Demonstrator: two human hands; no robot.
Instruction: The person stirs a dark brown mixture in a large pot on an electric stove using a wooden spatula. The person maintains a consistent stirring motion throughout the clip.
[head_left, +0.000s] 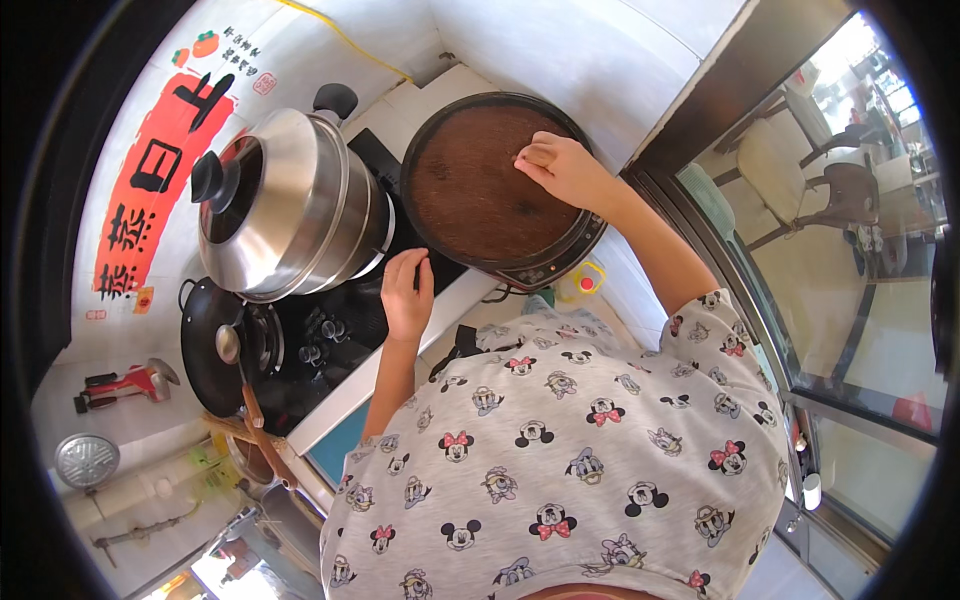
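In the head view, a round electric griddle (525, 271) with a dark rim stands in the corner. Its front panel has a small lit light. A flat brown layer (480, 187) with darker patches fills the griddle; I cannot tell whether it is food or the plate itself. Above its right side, the fingertips of my right hand (562, 171) are pinched together. Whether something small is between them is not visible. My left hand (407, 292) hovers by the front edge of the black glass gas hob (322, 382), fingers loosely bent, thumb apart, holding nothing visible.
A lidded stainless steel steamer pot (300, 202) stands on the hob, left of the griddle. Further left sits a black wok (202, 360) with a metal ladle (228, 345) across it. A framed glass door (825, 300) borders the right side. A yellow-edged object (590, 277) lies below the griddle.
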